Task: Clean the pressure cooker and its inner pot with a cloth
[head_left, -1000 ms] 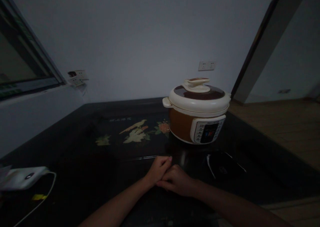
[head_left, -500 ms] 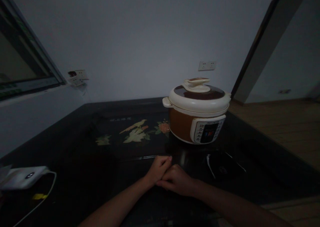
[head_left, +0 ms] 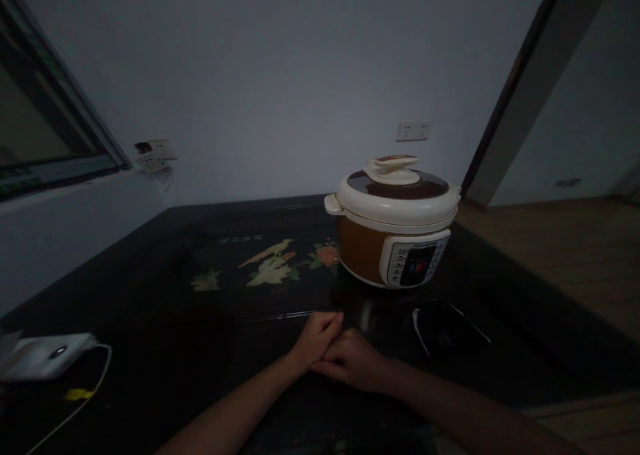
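My left hand and my right hand rest together on the dark table, near its front edge. Both hands are curled, fingers closed and touching each other; nothing shows in them. An electric pressure cooker with a cream lid, brown body and a button panel stands behind the hands, to the right. A black flat object with a white cord lies just right of my right hand.
A white power bank with a white cable lies at the table's left front. A flower and bird painting decorates the tabletop. Wall sockets sit behind the cooker. Wooden floor lies to the right.
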A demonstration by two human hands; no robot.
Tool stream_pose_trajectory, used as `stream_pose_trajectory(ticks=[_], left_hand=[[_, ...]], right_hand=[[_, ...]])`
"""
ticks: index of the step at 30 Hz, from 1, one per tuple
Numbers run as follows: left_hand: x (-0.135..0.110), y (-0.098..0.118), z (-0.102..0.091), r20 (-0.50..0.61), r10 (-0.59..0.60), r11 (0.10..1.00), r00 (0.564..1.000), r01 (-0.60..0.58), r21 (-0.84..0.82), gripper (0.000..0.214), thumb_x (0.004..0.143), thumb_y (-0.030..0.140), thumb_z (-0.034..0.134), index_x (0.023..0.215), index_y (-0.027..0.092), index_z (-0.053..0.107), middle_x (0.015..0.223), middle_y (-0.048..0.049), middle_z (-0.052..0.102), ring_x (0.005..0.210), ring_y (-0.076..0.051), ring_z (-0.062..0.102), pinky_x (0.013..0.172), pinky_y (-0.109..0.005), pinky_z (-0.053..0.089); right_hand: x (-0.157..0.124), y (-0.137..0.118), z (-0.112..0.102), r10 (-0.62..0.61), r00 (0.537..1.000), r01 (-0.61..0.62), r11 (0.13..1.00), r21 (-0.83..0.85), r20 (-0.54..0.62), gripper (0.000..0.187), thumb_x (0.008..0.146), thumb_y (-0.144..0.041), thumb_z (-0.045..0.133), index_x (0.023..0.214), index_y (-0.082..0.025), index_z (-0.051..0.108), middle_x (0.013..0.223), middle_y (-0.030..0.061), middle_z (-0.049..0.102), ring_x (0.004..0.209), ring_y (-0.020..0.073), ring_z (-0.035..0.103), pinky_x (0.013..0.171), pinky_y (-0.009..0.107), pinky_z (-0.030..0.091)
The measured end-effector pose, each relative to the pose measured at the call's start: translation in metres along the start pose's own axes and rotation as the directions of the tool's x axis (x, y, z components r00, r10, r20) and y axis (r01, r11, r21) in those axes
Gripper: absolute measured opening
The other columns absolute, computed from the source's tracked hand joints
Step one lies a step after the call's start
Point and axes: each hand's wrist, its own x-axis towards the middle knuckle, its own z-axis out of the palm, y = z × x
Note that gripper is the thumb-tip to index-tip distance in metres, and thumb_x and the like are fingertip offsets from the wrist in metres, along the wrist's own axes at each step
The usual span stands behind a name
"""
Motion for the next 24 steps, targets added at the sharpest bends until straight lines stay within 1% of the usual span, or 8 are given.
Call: stream_pose_trajectory(ticks=[4,9,14,19,24], left_hand=[[0.0000,-0.0005,0.0001,-0.006,0.001,1.000,1.000,-0.001,0.002,0.067,0.077,0.084,0.037,0.053,0.022,0.035,0.054,0.0046,0.030,0.056,-0.011,0.027,0.053,-0.028,0.023],[0.0005,-0.0030,0.0006,-0.006,0.006,1.000,1.000,-0.006,-0.001,0.067,0.077,0.084,0.036,0.053,0.021,0.036,0.053,0.0045,0.031,0.055,-0.011,0.028,0.052,-0.028,0.023],[0.0004,-0.0032,0.0007,-0.005,0.012,1.000,1.000,-0.012,-0.002,0.067,0.078,0.083,0.037,0.053,0.021,0.035,0.054,0.0046,0.030,0.056,-0.011,0.027,0.053,-0.028,0.024],[0.0003,-0.0028,0.0002,-0.007,0.005,1.000,1.000,-0.005,-0.002,0.066,0.077,0.083,0.037,0.053,0.021,0.036,0.054,0.0045,0.031,0.056,-0.011,0.028,0.053,-0.028,0.024],[0.0001,-0.0020,0.0004,-0.001,0.008,1.000,1.000,-0.008,-0.003,0.067,0.077,0.084,0.037,0.054,0.021,0.036,0.054,0.0047,0.030,0.056,-0.011,0.027,0.053,-0.028,0.023]], right_hand=[[0.0004,0.0003,0.0002,-0.017,1.000,0.018,1.000,0.020,-0.023,0.039,0.091,-0.030,0.061,0.056,-0.014,0.062,0.051,-0.0012,0.059,0.045,0.0068,0.042,0.049,0.021,0.026],[-0.0002,-0.0014,-0.0015,-0.005,1.000,0.005,0.999,0.034,-0.002,0.040,0.093,-0.032,0.059,0.057,-0.014,0.063,0.052,-0.0003,0.061,0.048,0.0076,0.047,0.050,0.020,0.029],[-0.0002,-0.0029,-0.0035,-0.006,1.000,0.006,0.999,0.038,-0.007,0.037,0.091,-0.028,0.061,0.057,-0.014,0.063,0.052,-0.0001,0.061,0.046,0.0072,0.046,0.050,0.020,0.029],[0.0003,-0.0033,-0.0023,-0.005,1.000,0.005,0.999,0.044,-0.011,0.037,0.092,-0.029,0.060,0.058,-0.014,0.064,0.053,0.0003,0.063,0.048,0.0077,0.049,0.050,0.020,0.030],[0.0007,-0.0022,-0.0015,-0.002,1.000,0.002,1.000,0.012,-0.007,0.036,0.090,-0.027,0.063,0.057,-0.014,0.064,0.052,-0.0004,0.062,0.046,0.0072,0.044,0.050,0.021,0.028]])
